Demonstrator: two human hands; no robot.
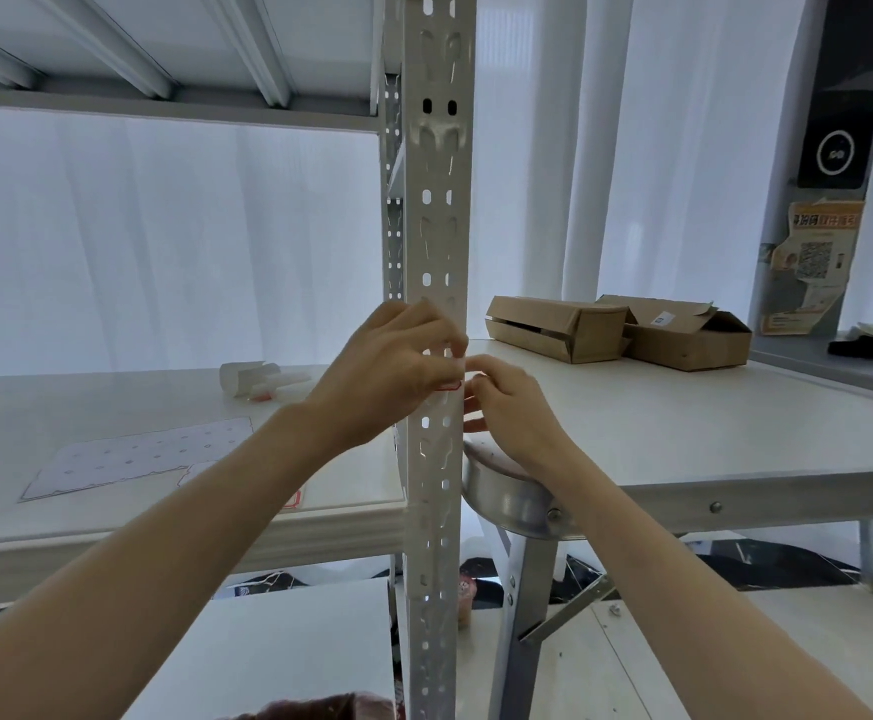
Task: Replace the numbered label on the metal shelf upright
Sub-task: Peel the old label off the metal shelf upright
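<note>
A white perforated metal shelf upright [437, 210] runs top to bottom through the middle of the head view. A small white label with a red border [451, 383] sits against its face at mid height. My left hand [390, 366] covers the upright there, its fingers pinching the label's upper edge. From the right side, my right hand [510, 402] touches the label's right end with its fingertips. Most of the label is hidden by my fingers and no number can be read.
A sheet of label backing [133, 459] and a loose red-bordered label [294, 498] lie on the left shelf [60, 527]. A white roll [247, 379] lies behind them. Two cardboard boxes [616, 330] stand on the white table [710, 433] at right.
</note>
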